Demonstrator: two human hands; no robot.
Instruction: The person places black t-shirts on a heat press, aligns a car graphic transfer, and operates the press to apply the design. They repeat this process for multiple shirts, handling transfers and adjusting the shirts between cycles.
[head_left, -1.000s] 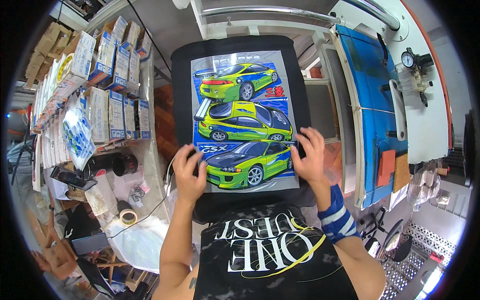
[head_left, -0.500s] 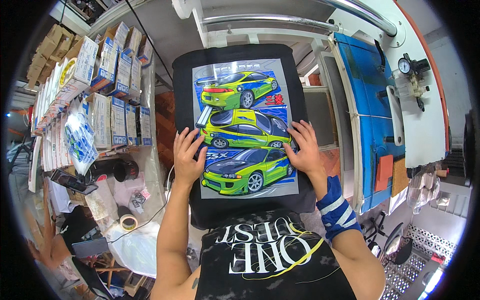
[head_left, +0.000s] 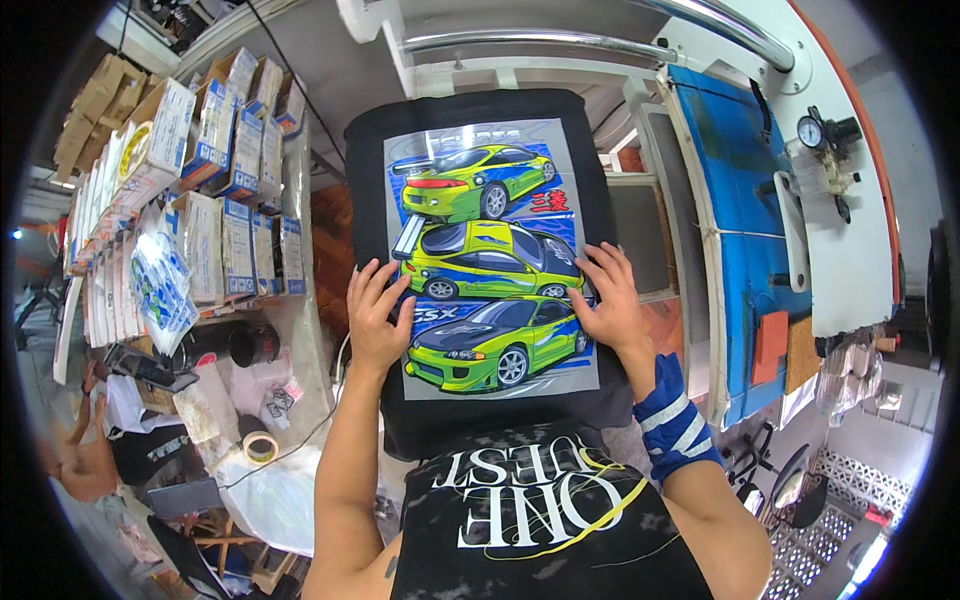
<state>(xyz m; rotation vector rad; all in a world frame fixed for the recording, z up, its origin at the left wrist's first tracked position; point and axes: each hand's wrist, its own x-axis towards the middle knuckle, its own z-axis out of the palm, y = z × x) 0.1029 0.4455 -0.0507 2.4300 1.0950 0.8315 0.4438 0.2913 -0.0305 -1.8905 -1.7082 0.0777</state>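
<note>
Nearest: blue-and-white band [head_left: 668, 412] on right forearm [head_left: 639, 366]. Left hand [head_left: 377, 318] palm down, fingers slightly apart, at left edge of the car-printed sheet [head_left: 492, 265]; right hand [head_left: 612, 305] likewise at right edge. Sheet lies flat on black cloth [head_left: 500, 422], between the hands. Far side: shiny metal bar [head_left: 540, 44].

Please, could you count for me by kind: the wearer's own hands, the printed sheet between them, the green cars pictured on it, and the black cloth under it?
Own hands: 2 (left hand, right hand)
Printed sheet: 1
Green cars: 3 (top car, middle car, bottom car)
Black cloth: 1
Total: 7
</note>
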